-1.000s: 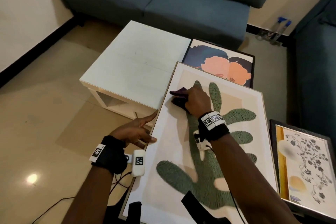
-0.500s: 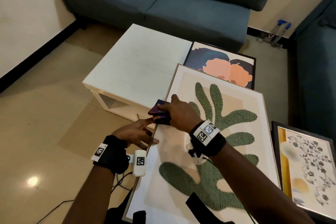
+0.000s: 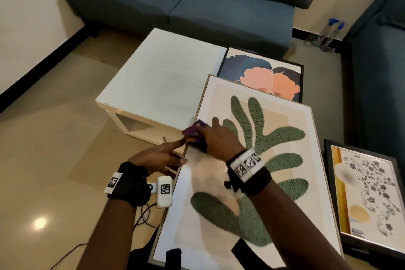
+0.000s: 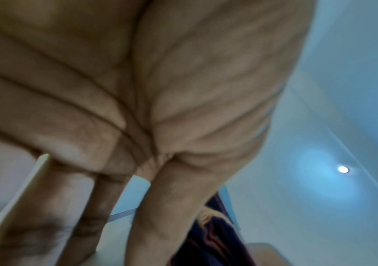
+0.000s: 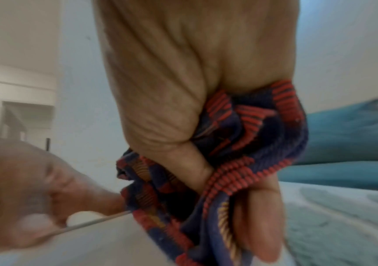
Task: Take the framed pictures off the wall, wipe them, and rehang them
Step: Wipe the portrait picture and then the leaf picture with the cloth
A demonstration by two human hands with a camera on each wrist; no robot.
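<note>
Right hand [image 3: 215, 138] with cloth [image 3: 194, 132], now at frame edge [image 3: 190, 140]

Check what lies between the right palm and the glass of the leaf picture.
A bunched cloth, dark blue with red stripes, gripped by the right hand against the leaf picture near its left edge. The right wrist view shows it best.

green-leaf framed picture [image 3: 252, 160], tilted, cloth [image 3: 194, 132] at edge

No readable text anywhere

The wristbands [image 3: 247, 164] and the small white module [image 3: 164, 190] at the left wrist carry only black-and-white square marker patterns; no words, brands or numbers can be read.
</note>
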